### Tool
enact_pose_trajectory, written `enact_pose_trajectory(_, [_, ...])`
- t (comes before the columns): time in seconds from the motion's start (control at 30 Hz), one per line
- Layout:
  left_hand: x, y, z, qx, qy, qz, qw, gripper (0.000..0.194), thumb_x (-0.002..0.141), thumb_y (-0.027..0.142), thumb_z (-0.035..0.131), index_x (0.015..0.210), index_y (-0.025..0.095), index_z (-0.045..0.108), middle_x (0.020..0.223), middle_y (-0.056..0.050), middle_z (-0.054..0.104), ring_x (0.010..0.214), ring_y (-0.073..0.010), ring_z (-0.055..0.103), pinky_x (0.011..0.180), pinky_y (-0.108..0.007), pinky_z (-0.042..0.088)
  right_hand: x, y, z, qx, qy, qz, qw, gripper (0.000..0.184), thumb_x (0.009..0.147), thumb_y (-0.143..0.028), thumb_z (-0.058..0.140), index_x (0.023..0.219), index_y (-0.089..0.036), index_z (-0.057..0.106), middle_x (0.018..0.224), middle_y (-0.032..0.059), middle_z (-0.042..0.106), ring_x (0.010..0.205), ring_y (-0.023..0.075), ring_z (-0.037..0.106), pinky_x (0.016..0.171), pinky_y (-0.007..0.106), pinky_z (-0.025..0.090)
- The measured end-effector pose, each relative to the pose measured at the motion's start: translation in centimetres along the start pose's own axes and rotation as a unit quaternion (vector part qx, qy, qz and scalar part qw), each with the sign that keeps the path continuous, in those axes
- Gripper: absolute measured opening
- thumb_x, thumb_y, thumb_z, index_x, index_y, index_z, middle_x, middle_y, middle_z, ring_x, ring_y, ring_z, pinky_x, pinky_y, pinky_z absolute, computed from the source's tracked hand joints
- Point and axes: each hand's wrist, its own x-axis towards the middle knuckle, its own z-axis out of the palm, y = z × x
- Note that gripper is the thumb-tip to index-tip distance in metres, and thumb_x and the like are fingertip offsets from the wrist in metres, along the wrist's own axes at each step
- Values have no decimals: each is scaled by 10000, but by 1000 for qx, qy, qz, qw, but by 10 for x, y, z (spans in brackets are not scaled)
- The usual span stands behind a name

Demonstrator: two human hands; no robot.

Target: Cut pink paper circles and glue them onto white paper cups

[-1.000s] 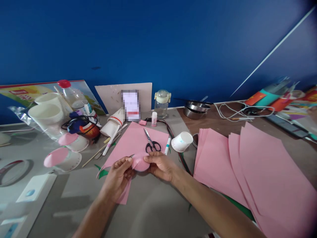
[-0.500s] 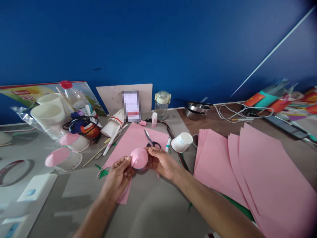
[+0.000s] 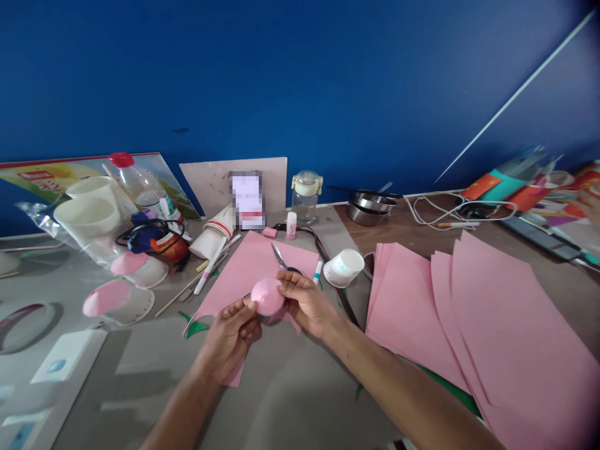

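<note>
Between my two hands is a small round piece of pink paper (image 3: 267, 297), shaped like a shallow cone. My left hand (image 3: 233, 325) pinches its lower left edge, and my right hand (image 3: 307, 305) grips its right edge with thumb and fingers. Just beyond lies a large pink sheet (image 3: 253, 262) with scissors (image 3: 278, 255) on it, their handles partly hidden by my right hand. A glue stick (image 3: 291, 225) stands behind the sheet. To the right, a white paper cup (image 3: 344, 268) lies tipped on its side.
Two cups with pink cone tops, the nearer cup (image 3: 135, 305) among them, lie at left near stacked paper cups (image 3: 89, 215). Pink sheets (image 3: 412, 294) spread at right. A phone (image 3: 247, 200), jar (image 3: 306, 197) and steel bowls (image 3: 370, 209) stand along the wall. Another person's hand shows far right.
My hands have shifted slightly right with the pink paper cone, which has turned a little. My right fingers now lie over its edge. A blurred hand has appeared at the far right.
</note>
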Motion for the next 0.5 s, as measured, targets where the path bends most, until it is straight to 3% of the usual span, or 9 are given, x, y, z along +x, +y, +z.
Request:
enact_pose_trajectory(0.2, [0,2,2,44,17,28,998,372,563,334,853,569,136,538,423,91,358,398,-22,252,420,-188,221,-1,2,1,5,-12,2,1000,374,511,-196,856,828,-161,661,658,-45,599,608,85,532,606,217,417])
enact_pose_trajectory(0.37, [-1,1,4,86,31,44,995,363,593,368,831,581,129,559,431,79,374,414,-28,263,433,-192,220,-6,-4,3,19,-28,14,999,316,599,-286,818,852,-180,659,743,-28,614,678,113,560,621,240,455])
enact_pose_trajectory(0.5, [-3,1,6,66,19,32,997,378,587,385,833,583,128,556,454,80,366,425,-26,252,432,-187,206,-8,-4,6,11,-24,10,1000,384,546,-169,820,893,-183,657,782,-27,621,672,104,551,613,221,447])
